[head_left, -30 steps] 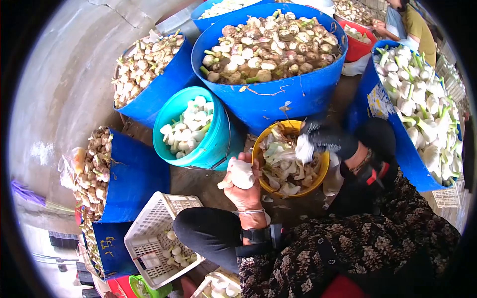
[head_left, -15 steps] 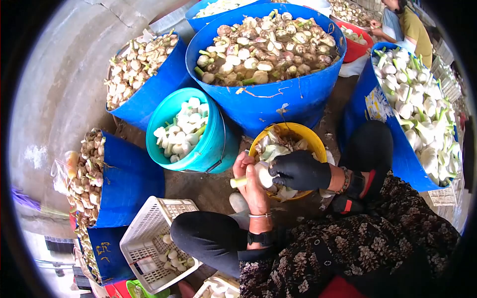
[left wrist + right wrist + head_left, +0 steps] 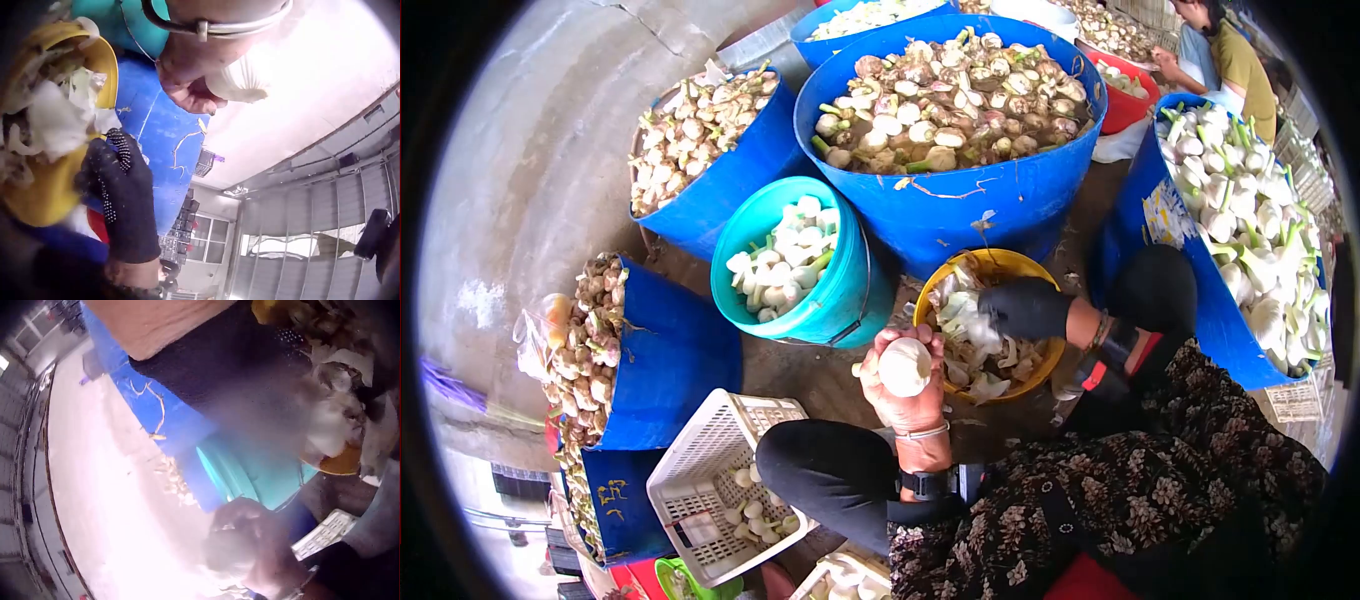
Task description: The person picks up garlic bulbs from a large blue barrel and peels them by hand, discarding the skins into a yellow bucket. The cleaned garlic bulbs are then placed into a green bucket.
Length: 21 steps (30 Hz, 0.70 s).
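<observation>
My bare left hand (image 3: 912, 412) grips a white garlic bulb (image 3: 904, 367), its round end turned up in the head view. The bulb's ridged side (image 3: 234, 84) shows past the fingers in the left wrist view. My right hand (image 3: 1030, 308) wears a black glove with white dots and is over the yellow bucket (image 3: 1010, 262). Its fingers pinch a piece of thin white garlic skin (image 3: 977, 325), which hangs over the peelings (image 3: 990, 380) in the bucket. The right wrist view is blurred around the glove.
A teal bucket (image 3: 735, 295) of peeled garlic stands left of the yellow one. Behind is a large blue tub (image 3: 960, 215) with garlic in water. More blue barrels (image 3: 665, 355) flank both sides. A white crate (image 3: 725, 420) lies by the left knee. Another person (image 3: 1245, 70) sits back right.
The right hand met the bulb half a second ago and has since drawn away over the yellow bucket with skin. The left hand has turned the bulb so its round end faces up.
</observation>
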Each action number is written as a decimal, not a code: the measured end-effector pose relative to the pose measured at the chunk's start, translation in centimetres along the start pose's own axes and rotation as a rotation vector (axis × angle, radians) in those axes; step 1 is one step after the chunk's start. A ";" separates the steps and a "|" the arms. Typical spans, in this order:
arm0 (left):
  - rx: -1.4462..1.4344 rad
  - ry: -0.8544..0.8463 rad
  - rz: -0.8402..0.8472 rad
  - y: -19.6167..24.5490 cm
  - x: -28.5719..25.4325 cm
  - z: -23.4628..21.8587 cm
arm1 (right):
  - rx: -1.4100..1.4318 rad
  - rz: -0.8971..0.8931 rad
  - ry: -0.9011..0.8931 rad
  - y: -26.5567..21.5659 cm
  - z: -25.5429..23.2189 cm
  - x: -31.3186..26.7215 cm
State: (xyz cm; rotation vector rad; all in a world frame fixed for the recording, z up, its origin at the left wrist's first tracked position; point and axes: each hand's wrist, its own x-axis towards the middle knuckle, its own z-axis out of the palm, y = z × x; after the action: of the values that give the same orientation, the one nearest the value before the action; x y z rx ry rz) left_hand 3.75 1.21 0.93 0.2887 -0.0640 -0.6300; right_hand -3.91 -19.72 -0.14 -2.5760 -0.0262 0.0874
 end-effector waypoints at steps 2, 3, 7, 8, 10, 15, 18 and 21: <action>-0.008 0.019 -0.004 0.3 -0.3 -0.2 | -0.174 -0.091 0.003 -1.6 0.0 -0.7; -0.016 0.038 -0.025 0.3 -0.5 -0.5 | 0.001 -0.122 0.078 -2.2 -0.1 -0.6; -0.017 0.204 -0.098 -0.7 -0.7 -2.1 | 0.191 -0.253 0.302 -7.6 -2.5 -0.5; 0.006 0.339 -0.118 -1.2 -0.4 -3.1 | 0.133 -0.259 0.272 -8.8 -2.9 -0.6; 0.020 0.216 -0.011 -2.5 -0.7 -2.9 | 0.086 -0.418 0.370 -9.2 -1.1 -0.5; 0.350 0.314 0.082 3.7 -2.0 1.0 | 0.021 -0.575 -0.183 -7.9 -0.8 -0.5; 0.745 0.360 0.517 9.7 -3.7 6.3 | 0.052 -0.424 -0.165 -6.9 -4.0 0.7; 1.200 0.608 0.961 18.4 -6.9 7.0 | -0.035 -0.505 0.278 -5.2 -9.2 3.2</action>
State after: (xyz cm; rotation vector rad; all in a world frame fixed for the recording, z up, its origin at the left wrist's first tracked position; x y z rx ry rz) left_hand 7.66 17.70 13.11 1.4867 0.0167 0.5521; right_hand -0.12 -20.08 10.19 -2.5111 -0.5710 -0.4606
